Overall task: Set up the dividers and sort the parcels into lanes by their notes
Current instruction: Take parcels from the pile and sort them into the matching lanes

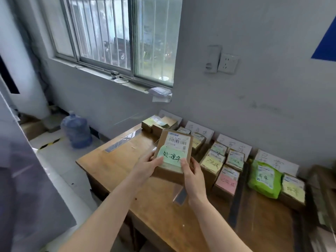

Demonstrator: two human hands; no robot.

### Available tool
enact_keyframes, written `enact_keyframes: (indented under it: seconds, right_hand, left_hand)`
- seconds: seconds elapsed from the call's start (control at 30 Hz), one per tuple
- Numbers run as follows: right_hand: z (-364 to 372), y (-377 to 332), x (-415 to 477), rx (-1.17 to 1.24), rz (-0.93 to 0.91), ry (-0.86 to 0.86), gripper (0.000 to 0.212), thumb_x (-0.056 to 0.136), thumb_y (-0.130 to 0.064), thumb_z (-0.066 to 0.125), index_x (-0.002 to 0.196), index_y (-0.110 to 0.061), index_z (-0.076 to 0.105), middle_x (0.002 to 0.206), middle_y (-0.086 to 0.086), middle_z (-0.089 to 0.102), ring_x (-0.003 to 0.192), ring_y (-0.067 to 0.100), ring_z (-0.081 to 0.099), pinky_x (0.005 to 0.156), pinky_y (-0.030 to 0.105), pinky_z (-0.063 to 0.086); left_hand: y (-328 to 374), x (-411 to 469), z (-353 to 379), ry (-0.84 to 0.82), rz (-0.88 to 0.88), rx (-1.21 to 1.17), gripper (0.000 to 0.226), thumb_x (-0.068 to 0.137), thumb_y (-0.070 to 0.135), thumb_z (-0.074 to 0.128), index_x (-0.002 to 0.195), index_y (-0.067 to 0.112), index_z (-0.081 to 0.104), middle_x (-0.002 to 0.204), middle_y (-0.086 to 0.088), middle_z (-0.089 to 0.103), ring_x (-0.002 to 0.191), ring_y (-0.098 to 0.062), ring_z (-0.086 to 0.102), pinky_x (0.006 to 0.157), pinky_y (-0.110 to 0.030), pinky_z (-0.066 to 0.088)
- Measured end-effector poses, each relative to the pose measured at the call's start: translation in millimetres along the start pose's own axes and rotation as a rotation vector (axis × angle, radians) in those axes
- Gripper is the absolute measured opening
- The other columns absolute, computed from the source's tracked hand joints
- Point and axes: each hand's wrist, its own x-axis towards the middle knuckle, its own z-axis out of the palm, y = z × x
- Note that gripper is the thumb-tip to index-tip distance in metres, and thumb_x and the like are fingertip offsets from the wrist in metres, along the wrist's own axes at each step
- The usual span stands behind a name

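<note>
The cardboard parcel (174, 142) is up off the surface (116, 166), held over its left-middle part and just in front of the sorted rows. Its top face is tipped towards the head camera, and I'd say that's so the green note (171, 157) can be read before a lane is picked. The handwriting faces the reader squarely, with the barcode label above it.

The left hand (147, 165) takes the near left corner, with the thumb on top at the note's edge and the fingers curled underneath. The right hand (193, 177) mirrors it on the near right corner, thumb pinning the note's corner and fingers wrapped round the side. Both forearms reach in from below, wrists fairly level.

Further out, handwritten label cards (234, 144) lean against the wall, each apparently heading a lane. A dark divider strip (238, 195) splits the parcels with yellow (211, 163) and pink notes (227, 180) from the green mailer bag (263, 179) on the right.
</note>
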Motion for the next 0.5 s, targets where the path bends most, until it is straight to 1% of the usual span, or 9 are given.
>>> enact_keyframes:
  seconds: [0.07,0.13,0.2,0.27,0.33,0.43,0.5]
  right_hand:
    - [21,0,12,-0.010,0.005,-0.015,0.053,0.096,-0.043,0.056,0.143,-0.024,0.042,0.111,-0.008,0.058,0.092,-0.001,0.057,0.068,0.015,0.045]
    - [41,0,27,-0.031,0.006,-0.028,0.052,0.097,-0.043,0.054,0.143,-0.024,0.042,0.113,-0.009,0.059,0.094,-0.001,0.057,0.071,0.016,0.045]
    - [60,1,44,-0.048,0.009,-0.039,0.050,0.098,-0.044,0.052,0.143,-0.025,0.043,0.121,-0.006,0.061,0.100,0.003,0.058,0.077,0.020,0.045]
    - [80,1,65,-0.042,0.022,-0.055,0.048,0.099,-0.043,0.050,0.143,-0.026,0.043,0.123,-0.005,0.060,0.100,0.001,0.056,0.075,0.018,0.043]
    - [99,1,85,-0.031,0.036,-0.080,0.049,0.100,-0.042,0.049,0.145,-0.026,0.041,0.121,-0.006,0.059,0.099,0.000,0.055,0.074,0.018,0.043]
    - [126,0,118,-0.040,0.057,-0.111,0.047,0.100,-0.041,0.049,0.144,-0.025,0.042,0.118,-0.008,0.058,0.102,0.004,0.056,0.078,0.022,0.046]
    - [144,1,138,-0.043,0.077,-0.117,0.043,0.100,-0.039,0.050,0.141,-0.025,0.045,0.119,-0.006,0.059,0.105,0.008,0.058,0.083,0.026,0.048]
  left_hand:
    - [-1,16,-19,0.021,-0.012,0.005,0.020,0.097,0.025,0.060,0.116,0.026,0.053,0.105,-0.002,0.068,0.097,-0.019,0.064,0.087,-0.033,0.054]
    - [-2,35,-37,0.052,-0.028,0.002,0.033,0.095,0.029,0.062,0.124,0.018,0.051,0.111,-0.005,0.068,0.103,-0.022,0.065,0.092,-0.037,0.054]
    - [-2,56,-53,0.075,-0.049,-0.010,0.036,0.095,0.032,0.062,0.124,0.015,0.049,0.114,-0.007,0.066,0.106,-0.023,0.064,0.094,-0.040,0.054]
    - [-2,82,-70,0.096,-0.051,-0.017,0.034,0.096,0.033,0.060,0.122,0.015,0.050,0.115,-0.008,0.064,0.107,-0.023,0.062,0.095,-0.041,0.053]
    - [0,108,-85,0.114,-0.031,-0.013,0.025,0.097,0.032,0.059,0.115,0.018,0.052,0.114,-0.007,0.063,0.106,-0.023,0.061,0.096,-0.043,0.052]
    - [5,146,-106,0.151,-0.020,-0.003,0.012,0.098,0.033,0.057,0.104,0.023,0.053,0.111,-0.006,0.064,0.102,-0.021,0.060,0.097,-0.043,0.050]
    - [6,168,-119,0.177,-0.028,0.028,0.013,0.098,0.035,0.056,0.105,0.024,0.054,0.113,-0.006,0.064,0.107,-0.023,0.060,0.097,-0.043,0.050]
